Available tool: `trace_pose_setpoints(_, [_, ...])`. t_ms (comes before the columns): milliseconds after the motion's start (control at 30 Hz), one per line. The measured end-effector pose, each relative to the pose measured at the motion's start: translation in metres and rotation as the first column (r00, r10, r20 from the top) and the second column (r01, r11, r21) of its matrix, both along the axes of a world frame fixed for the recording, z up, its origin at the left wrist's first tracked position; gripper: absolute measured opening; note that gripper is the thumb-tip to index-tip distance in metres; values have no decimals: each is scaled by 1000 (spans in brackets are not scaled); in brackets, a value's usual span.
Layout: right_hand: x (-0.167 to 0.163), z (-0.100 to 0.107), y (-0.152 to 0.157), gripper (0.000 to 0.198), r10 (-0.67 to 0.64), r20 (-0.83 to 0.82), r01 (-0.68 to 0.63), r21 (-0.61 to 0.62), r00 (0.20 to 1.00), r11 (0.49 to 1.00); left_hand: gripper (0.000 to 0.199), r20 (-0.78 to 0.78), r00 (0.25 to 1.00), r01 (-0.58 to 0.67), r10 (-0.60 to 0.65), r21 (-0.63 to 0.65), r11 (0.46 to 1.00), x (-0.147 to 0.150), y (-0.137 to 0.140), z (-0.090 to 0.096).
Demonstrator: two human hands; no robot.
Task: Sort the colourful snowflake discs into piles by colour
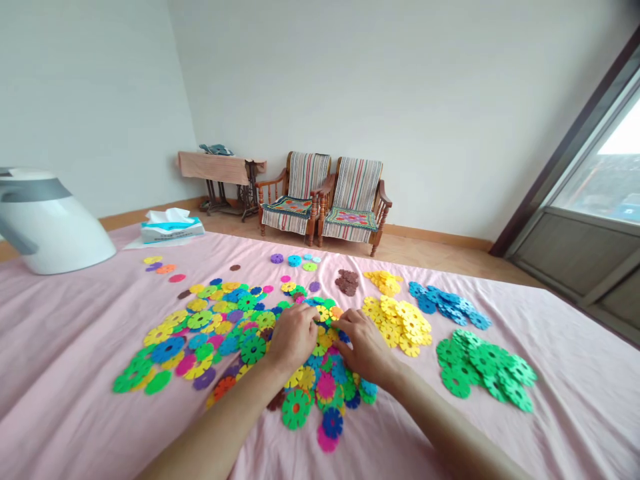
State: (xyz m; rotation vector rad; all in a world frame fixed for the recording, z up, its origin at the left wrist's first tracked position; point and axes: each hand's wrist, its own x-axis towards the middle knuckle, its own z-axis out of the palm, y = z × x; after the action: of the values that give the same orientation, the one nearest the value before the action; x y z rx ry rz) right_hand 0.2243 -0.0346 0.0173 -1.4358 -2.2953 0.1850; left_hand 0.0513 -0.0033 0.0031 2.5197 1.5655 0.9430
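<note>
A mixed heap of flat, notched plastic discs in many colours spreads across the pink cloth in front of me. My left hand rests over the middle of the heap, its fingers curled inward; whatever they may hold is hidden. Just to its right, my right hand reaches into the same heap, thumb apart from the bent fingers. An orange disc lies by its fingertips. Beyond that hand are single-colour piles: yellow discs, green discs, blue discs and brown discs.
A smaller, deeper yellow pile sits behind the larger one. Loose discs, including a purple disc, lie near the far edge. At the left stand a white jug and a tissue pack. Two wooden chairs are by the wall.
</note>
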Motion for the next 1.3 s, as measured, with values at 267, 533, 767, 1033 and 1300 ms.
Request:
trace_pose_setpoints(267, [-5,-8,-9,18,-17,227,-5,96,974,995,21,-14,1000,4,-4,-15,1000,0,-1,1])
trace_pose_setpoints(533, [-3,-7,-10,18,-85,46,81,80,995,993,21,-16,1000,11,-12,-24,1000,0,-1,1])
trace_pose_setpoints(767, [5,0,-5,13,-92,32,92,-11,995,996,21,-16,1000,0,-1,-34,999,0,-1,2])
trace_pose_setpoints(1033, [11,-4,-6,12,-153,-48,151,-27,987,988,21,-6,1000,0,0,-37,999,0,-1,2])
trace_pose_setpoints(1300, [10,4,-15,10,-22,-11,22,-60,1000,998,21,5,1000,-2,3,-47,999,0,-2,1])
